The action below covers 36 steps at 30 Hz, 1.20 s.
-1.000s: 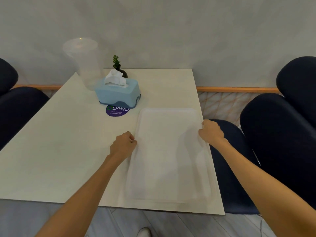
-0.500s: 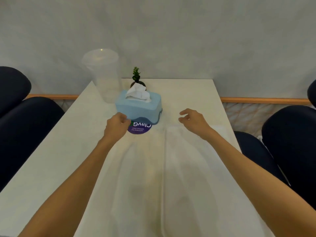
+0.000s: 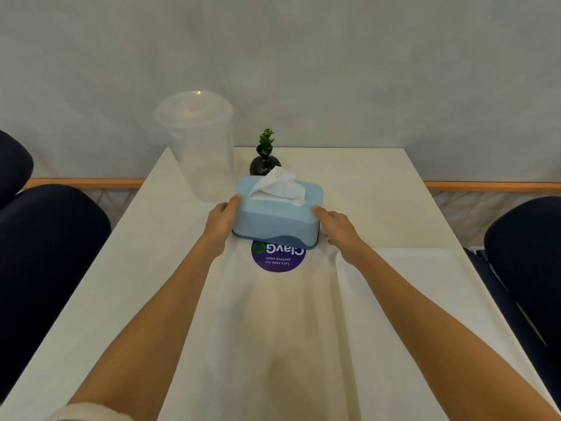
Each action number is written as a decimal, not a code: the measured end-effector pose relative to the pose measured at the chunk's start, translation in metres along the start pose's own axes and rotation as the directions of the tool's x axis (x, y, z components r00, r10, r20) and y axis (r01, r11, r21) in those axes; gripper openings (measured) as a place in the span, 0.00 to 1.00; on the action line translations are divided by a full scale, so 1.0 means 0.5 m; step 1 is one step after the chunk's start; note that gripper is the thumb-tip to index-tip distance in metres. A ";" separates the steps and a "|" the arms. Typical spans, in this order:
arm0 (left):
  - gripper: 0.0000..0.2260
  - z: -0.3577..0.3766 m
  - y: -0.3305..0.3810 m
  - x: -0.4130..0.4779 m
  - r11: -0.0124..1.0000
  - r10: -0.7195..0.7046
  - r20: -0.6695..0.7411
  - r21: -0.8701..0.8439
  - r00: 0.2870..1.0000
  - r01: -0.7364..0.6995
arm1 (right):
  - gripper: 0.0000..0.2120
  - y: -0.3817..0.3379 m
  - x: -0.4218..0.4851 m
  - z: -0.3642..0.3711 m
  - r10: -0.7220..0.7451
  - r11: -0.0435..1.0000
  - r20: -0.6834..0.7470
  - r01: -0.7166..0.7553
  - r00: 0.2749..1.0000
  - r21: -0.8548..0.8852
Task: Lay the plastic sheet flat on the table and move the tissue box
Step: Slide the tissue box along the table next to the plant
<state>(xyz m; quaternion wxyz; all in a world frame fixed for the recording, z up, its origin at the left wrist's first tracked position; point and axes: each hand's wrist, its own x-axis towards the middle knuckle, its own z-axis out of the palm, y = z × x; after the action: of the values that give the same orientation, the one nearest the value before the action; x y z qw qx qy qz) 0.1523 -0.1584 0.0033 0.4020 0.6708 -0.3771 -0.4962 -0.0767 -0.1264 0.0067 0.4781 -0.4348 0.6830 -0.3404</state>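
Observation:
A light blue tissue box [image 3: 274, 220] with white tissue sticking out of its top stands on the cream table [image 3: 364, 183], partly over a round purple sticker [image 3: 277, 259]. My left hand [image 3: 221, 221] presses against the box's left end and my right hand [image 3: 337, 227] against its right end, so both hold it. The clear plastic sheet [image 3: 419, 287] lies flat on the table's right part, under and beside my right forearm; its edges are faint.
A tall clear plastic cup [image 3: 202, 147] with a lid stands just left behind the box. A small dark vase with a green plant [image 3: 264, 159] sits right behind it. Dark blue chairs [image 3: 45, 253] flank the table on both sides [image 3: 528, 247]. A grey wall is close behind.
Both hands left the plastic sheet, reached forward and closed on the two ends of the tissue box. The view moved forward over the table.

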 end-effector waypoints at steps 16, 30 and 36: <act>0.23 0.108 -0.011 -0.014 1.000 0.006 0.046 0.010 0.999 -0.007 | 0.23 0.014 0.056 -0.053 0.000 0.987 -0.058 0.009 0.998 0.159; 0.27 0.474 0.080 0.036 0.999 0.037 0.116 -0.027 0.993 -0.034 | 0.19 0.041 0.272 -0.372 0.008 0.992 -0.171 0.014 0.985 0.127; 0.27 0.542 0.093 0.089 0.998 0.060 0.117 -0.020 0.991 -0.059 | 0.15 0.058 0.349 -0.422 -0.001 0.981 -0.175 0.035 0.985 0.189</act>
<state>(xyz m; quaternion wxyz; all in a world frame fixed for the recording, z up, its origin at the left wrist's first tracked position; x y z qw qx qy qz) -0.1054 -0.2618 -0.0205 0.3991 0.6257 -0.4160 -0.5256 -0.3132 -0.2651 -0.0154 0.4532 -0.3617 0.6822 -0.4455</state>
